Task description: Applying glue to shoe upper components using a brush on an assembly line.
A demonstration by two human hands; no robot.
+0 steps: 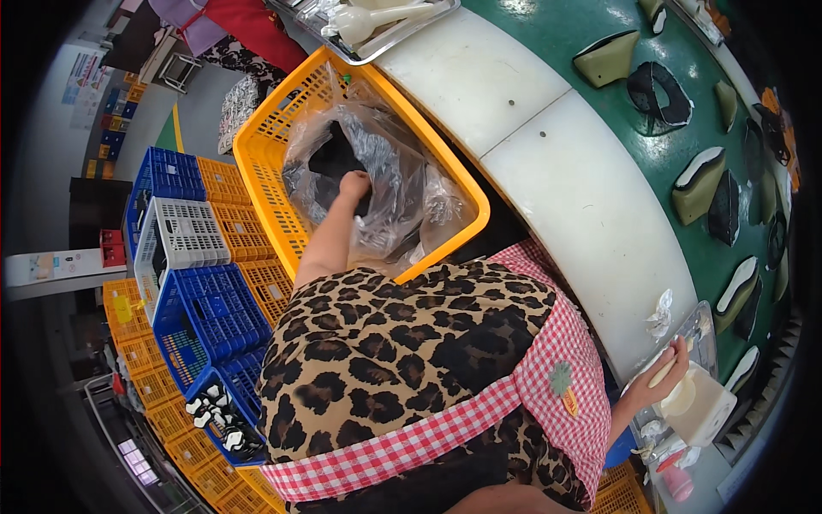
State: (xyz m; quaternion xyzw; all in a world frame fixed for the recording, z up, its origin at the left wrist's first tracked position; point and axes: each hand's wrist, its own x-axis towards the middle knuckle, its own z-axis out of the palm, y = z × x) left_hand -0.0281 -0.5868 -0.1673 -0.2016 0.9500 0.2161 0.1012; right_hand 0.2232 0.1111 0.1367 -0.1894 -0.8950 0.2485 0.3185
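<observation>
My left hand reaches down into a yellow plastic basket lined with a clear plastic bag. Its fingers are curled against black material in the bag's opening; what they hold, if anything, is hidden. Far off to the right, my right hand grips a pale, stick-like handle, perhaps a brush. It is beside a white square container with cream-coloured contents.
Shoe uppers in olive, black and white lie on the green belt beyond the white curved worktop. A metal tray holds white utensils. Stacked blue crates stand left. Another person's red garment shows at upper left.
</observation>
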